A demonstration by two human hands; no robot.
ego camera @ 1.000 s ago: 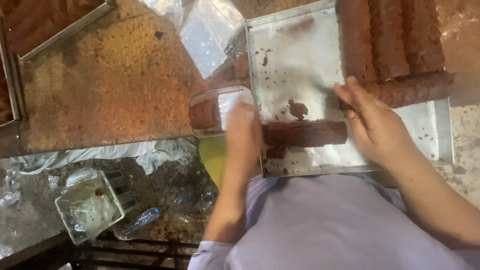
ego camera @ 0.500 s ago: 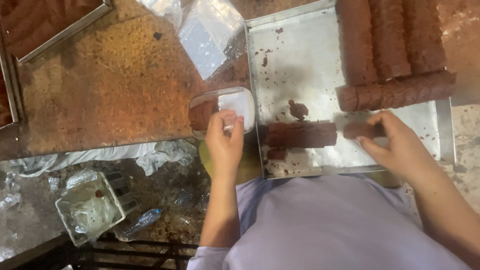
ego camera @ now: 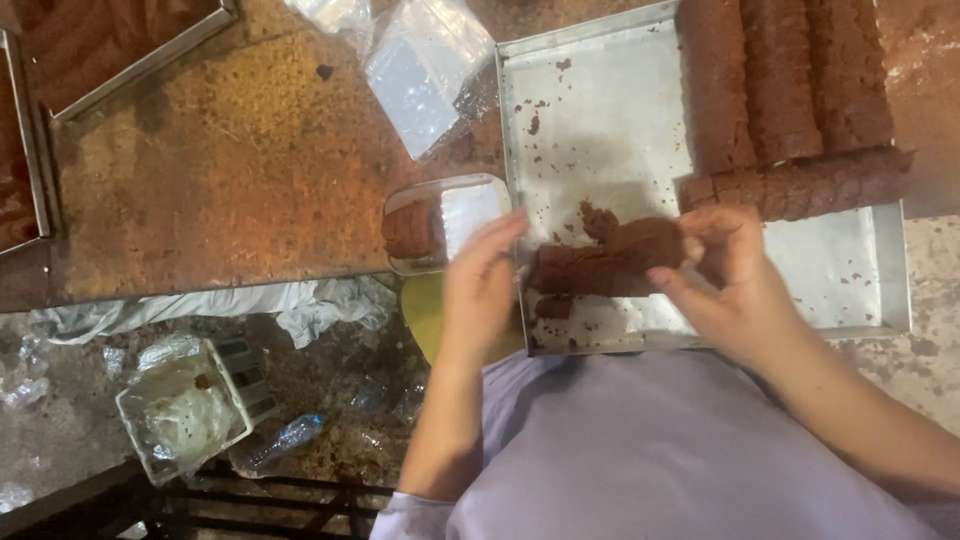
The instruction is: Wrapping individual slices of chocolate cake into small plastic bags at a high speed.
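— What are the hands doing?
— Both are grasping a brown log (ego camera: 600,265) lying at the near edge of the metal tray (ego camera: 600,120): left hand (ego camera: 480,285) at its left end, right hand (ego camera: 735,275) covering its right end.
— Anything unclear?
— The clear tub (ego camera: 445,220) on the desk (ego camera: 230,180) is partly hidden.

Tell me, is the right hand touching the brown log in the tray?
Touching. The head view shows the right hand with its fingers on the end of the brown log.
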